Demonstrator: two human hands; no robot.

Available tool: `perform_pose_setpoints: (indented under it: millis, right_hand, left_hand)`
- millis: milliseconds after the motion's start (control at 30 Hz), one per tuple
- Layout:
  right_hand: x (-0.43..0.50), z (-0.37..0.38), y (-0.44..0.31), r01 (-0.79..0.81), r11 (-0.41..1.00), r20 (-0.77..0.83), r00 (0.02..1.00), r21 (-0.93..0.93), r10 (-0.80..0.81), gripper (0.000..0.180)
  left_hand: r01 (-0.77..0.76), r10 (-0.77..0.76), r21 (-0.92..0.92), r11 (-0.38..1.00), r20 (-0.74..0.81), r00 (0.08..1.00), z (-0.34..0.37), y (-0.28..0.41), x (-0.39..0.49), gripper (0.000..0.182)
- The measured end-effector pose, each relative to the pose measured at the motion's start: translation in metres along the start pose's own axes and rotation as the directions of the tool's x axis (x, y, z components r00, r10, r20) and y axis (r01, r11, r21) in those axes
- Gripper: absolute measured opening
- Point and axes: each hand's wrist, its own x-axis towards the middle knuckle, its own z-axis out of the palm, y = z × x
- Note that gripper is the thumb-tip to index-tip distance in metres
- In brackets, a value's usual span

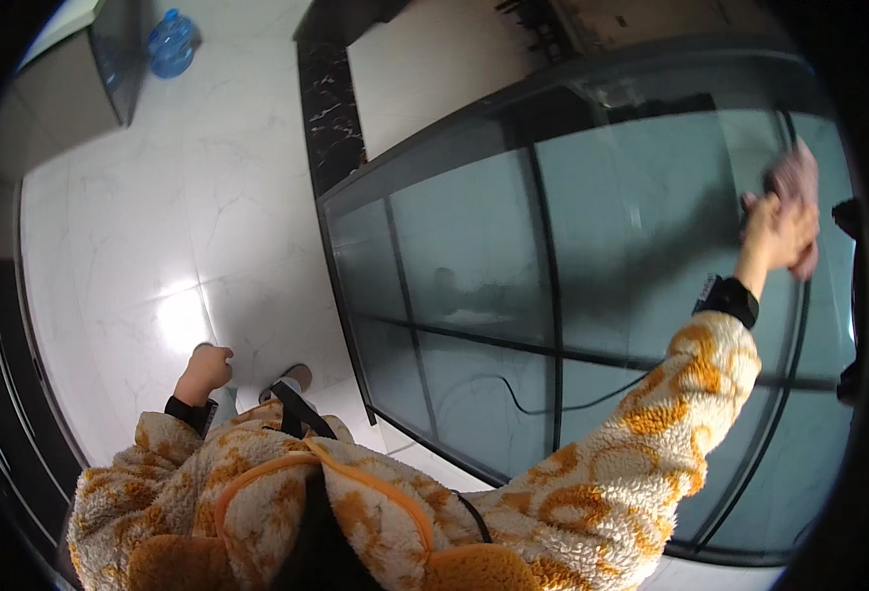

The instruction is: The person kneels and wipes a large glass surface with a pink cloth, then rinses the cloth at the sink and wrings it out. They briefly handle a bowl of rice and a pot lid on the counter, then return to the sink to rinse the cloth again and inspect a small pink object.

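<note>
My right hand point(778, 225) is stretched far out to the right and presses a pinkish cloth point(795, 173) against a dark-framed glass door panel point(619, 221). Part of the cloth sticks out beyond my fingers, and it looks blurred. Low on the left, my left hand point(207, 371) hangs near my body above the tiled floor. Its fingers are curled in, and no object shows in them. Black bands circle both wrists below the fleecy white-and-orange sleeves point(648, 421).
A blue water bottle point(170, 44) stands on the pale tiled floor point(205, 185) beside a cabinet point(83, 81). A dark marbled threshold strip point(334, 111) meets the door frame. A black cable point(538, 410) shows at the glass. My slippered foot point(297, 377) is close to the frame's lower edge.
</note>
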Motion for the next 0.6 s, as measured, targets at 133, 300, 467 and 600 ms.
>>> perform_pose_setpoints:
  millis: [133,300,467,600]
  right_hand:
    - [-0.034,0.014,-0.165,0.245,0.904,-0.015,0.967,0.352,-0.256,0.037]
    - [-0.17,0.011,-0.321,0.278,0.78,0.139,0.897,0.561,-0.419,0.048]
    - [-0.334,-0.018,-0.407,0.222,0.626,0.358,0.658,0.748,-0.662,0.066]
    - [-0.392,-0.032,-0.414,0.121,0.613,0.457,0.559,0.781,-0.692,0.07]
  left_hand:
    - [0.089,-0.093,-0.098,0.991,-0.036,0.995,0.03,-0.007,-0.019,0.026]
    - [0.163,-0.154,-0.104,0.981,0.084,0.984,0.056,-0.007,-0.036,0.03]
    - [0.24,-0.234,-0.123,0.963,0.059,0.97,0.088,-0.029,-0.052,0.029]
    - [0.324,-0.314,-0.061,0.944,0.139,0.939,0.1,-0.035,-0.067,0.031]
